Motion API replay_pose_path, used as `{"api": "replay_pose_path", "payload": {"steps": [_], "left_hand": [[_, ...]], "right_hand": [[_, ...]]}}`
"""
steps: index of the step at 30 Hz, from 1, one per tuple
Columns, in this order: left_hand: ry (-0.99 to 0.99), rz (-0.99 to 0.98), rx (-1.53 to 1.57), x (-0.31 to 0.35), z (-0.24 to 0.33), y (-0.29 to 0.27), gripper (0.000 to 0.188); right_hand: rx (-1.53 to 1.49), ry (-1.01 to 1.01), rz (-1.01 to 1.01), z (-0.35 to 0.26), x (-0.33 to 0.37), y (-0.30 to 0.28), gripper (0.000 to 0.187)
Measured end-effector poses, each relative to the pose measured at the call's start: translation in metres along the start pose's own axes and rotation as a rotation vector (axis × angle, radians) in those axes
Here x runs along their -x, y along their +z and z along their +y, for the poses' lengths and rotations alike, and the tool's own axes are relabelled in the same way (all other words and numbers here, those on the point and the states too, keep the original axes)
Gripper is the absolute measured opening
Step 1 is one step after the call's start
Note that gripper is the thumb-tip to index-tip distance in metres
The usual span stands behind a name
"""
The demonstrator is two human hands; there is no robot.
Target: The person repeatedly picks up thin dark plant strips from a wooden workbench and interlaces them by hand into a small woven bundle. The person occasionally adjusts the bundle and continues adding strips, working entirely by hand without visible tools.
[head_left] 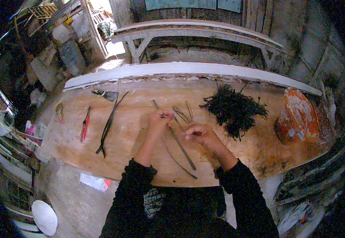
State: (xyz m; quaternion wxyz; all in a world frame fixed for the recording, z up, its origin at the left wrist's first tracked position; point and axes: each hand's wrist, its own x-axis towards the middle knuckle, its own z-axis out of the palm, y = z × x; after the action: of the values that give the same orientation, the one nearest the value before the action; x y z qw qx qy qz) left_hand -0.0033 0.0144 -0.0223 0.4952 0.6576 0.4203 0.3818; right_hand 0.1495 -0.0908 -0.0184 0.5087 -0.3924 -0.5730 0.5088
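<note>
My left hand (158, 121) is closed in a pinch above the wooden table, on what looks like one end of a thin dark cord (182, 115). The cord bends into narrow loops between and just beyond my hands. Close by on the right, my right hand (202, 135) has its fingers curled at the lower part of the same cord; the exact grip is hidden. Beneath my hands a long, flat dark strip (183, 150) lies slantwise, and a thinner curved strip (180, 164) runs beside it toward the near edge.
A tangled black fibrous heap (236, 111) and a stained orange bucket (299, 119) stand right. Leftward lie dark strips (110, 123), a red-handled tool (85, 126), a putty knife (108, 95) and a brush (59, 112). A white beam (188, 69) borders the table's (140, 95) far side.
</note>
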Motion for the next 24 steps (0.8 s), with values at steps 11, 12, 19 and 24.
{"api": "replay_pose_path", "payload": {"steps": [11,12,19,24], "left_hand": [[0.305,-0.54,0.052,0.006,-0.026,0.03,0.012],[0.469,-0.588,-0.058,0.01,-0.024,0.034,0.012],[0.198,-0.382,-0.073,0.02,0.009,0.024,0.014],[0.05,0.072,-0.046,0.004,0.002,0.001,0.013]], "right_hand": [[0.292,-0.242,0.691,0.011,-0.009,-0.019,0.006],[0.488,-0.309,0.774,0.011,-0.012,-0.019,0.007],[0.362,-0.204,0.865,0.015,-0.018,-0.037,0.012],[0.179,-0.016,0.691,-0.005,-0.011,-0.014,0.015]]}}
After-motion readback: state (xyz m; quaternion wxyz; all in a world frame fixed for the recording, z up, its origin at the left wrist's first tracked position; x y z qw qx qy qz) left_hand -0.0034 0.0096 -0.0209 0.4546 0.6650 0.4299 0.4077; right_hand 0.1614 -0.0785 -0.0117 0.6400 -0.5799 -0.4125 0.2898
